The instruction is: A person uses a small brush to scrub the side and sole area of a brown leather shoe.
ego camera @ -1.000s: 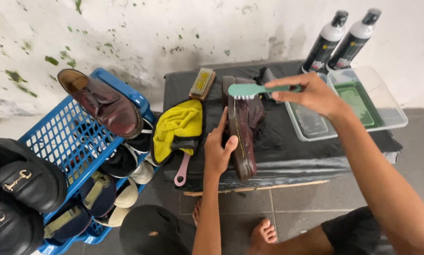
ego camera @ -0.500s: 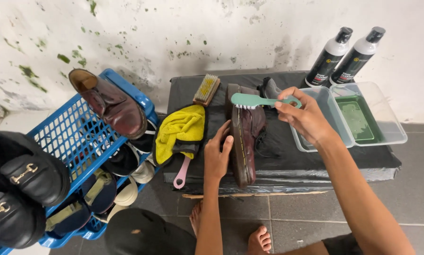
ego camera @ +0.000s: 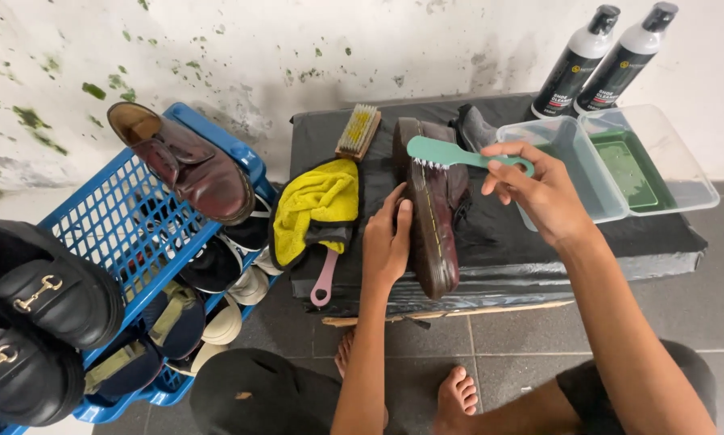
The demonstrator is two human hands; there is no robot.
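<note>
Right hand [ego camera: 539,193] is closed around the handle of a teal brush [ego camera: 458,155], whose bristles touch the sole edge of a dark brown shoe [ego camera: 433,209] lying on its side near the front edge of the black-covered table [ego camera: 660,242]. Left hand [ego camera: 387,242] presses flat against the shoe's sole, fingers together, steadying it. At the table's left end lie a yellow cloth [ego camera: 317,205] and a wooden brush [ego camera: 358,131], two clear trays [ego camera: 620,161] sit at the right end with two bottles [ego camera: 603,60] at the back right corner, and a blue basket [ego camera: 120,242] of shoes stands left of the table.
</note>
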